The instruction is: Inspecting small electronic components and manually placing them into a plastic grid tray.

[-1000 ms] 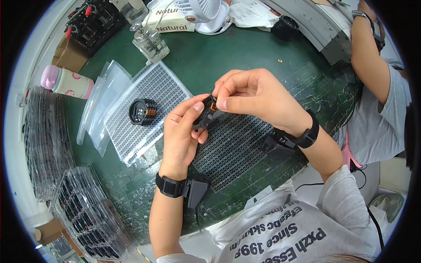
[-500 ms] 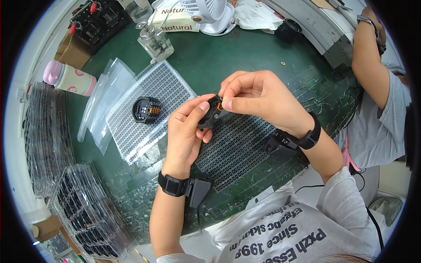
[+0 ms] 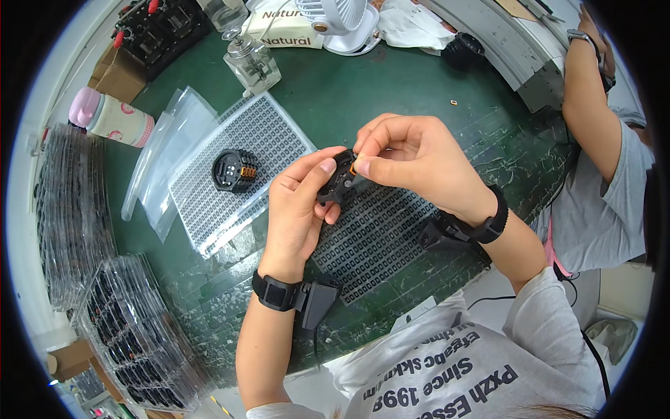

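My left hand (image 3: 296, 199) grips a black watch case (image 3: 338, 178), its open inner side facing up, between thumb and fingers. At the case's right edge, beside a small orange part (image 3: 353, 168), my right hand (image 3: 412, 157) is closed in a pinch. Whatever lies between those right fingertips is too small and covered to make out. Beyond my left hand, a stack of similar black watch cases (image 3: 234, 170) with orange side parts rests on a sheet of small black pieces (image 3: 202, 223). A second dotted sheet (image 3: 377, 244) lies under my forearms.
Stacked clear trays (image 3: 132, 335) of black parts line the left edge, near a pink-lidded bottle (image 3: 115, 120). A glass jar (image 3: 252, 64), a white fan (image 3: 342, 24) and a black round stack (image 3: 464, 50) stand at the back. Another person's arm (image 3: 593, 112) is at right.
Both hands keep nearly the same hold on the watch case, with the right fingertips still at its edge. The whole view has shifted slightly.
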`<state>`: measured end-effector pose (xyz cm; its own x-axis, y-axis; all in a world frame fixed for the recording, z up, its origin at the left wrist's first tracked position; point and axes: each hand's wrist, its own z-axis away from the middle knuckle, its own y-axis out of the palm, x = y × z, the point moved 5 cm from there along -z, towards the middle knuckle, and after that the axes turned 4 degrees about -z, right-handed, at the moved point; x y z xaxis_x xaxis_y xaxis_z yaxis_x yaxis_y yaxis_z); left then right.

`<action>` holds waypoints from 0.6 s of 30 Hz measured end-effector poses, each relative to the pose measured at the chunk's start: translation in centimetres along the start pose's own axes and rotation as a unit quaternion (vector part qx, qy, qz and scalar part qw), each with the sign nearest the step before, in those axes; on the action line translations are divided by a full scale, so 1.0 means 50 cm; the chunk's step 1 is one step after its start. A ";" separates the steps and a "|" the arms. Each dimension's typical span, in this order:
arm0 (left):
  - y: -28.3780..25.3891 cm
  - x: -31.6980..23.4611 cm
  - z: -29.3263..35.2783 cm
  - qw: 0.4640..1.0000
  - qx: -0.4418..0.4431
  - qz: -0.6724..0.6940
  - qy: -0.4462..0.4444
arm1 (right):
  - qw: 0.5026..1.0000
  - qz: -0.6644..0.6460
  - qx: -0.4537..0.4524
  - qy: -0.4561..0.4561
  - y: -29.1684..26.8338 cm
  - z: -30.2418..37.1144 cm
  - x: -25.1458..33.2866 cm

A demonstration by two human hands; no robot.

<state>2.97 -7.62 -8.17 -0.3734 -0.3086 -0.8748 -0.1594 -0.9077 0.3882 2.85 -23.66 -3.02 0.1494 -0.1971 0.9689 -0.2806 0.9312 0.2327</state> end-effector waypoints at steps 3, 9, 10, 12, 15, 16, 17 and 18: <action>-0.003 -0.001 0.001 1.000 -0.002 0.003 -0.001 | 1.000 0.003 -0.001 0.001 0.001 -0.003 0.000; -0.014 0.005 -0.001 0.998 0.027 0.049 0.011 | 0.999 -0.032 0.031 0.009 -0.001 -0.004 0.004; -0.011 0.006 -0.002 0.998 0.028 0.048 0.011 | 0.999 -0.033 0.030 0.007 -0.002 -0.002 0.005; -0.013 0.004 -0.001 0.998 0.016 0.041 0.042 | 0.997 -0.060 0.040 -0.006 0.008 -0.001 0.005; -0.015 0.000 0.002 0.997 0.000 0.019 0.073 | 0.996 -0.073 0.040 -0.012 0.013 -0.001 0.004; -0.014 0.001 0.003 0.997 0.001 0.019 0.072 | 0.996 -0.073 0.040 -0.012 0.013 0.000 0.004; -0.013 0.000 0.003 0.996 0.000 0.014 0.082 | 0.997 -0.068 0.041 -0.012 0.013 0.000 0.004; -0.013 -0.001 0.003 0.996 -0.001 0.010 0.092 | 0.997 -0.064 0.042 -0.012 0.013 -0.001 0.003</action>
<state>2.93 -6.97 -8.33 -0.2021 -0.3742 -0.9051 -0.1505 -0.9013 0.4062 2.73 -23.09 -2.71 0.1669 -0.3203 0.9325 -0.3393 0.8694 0.3593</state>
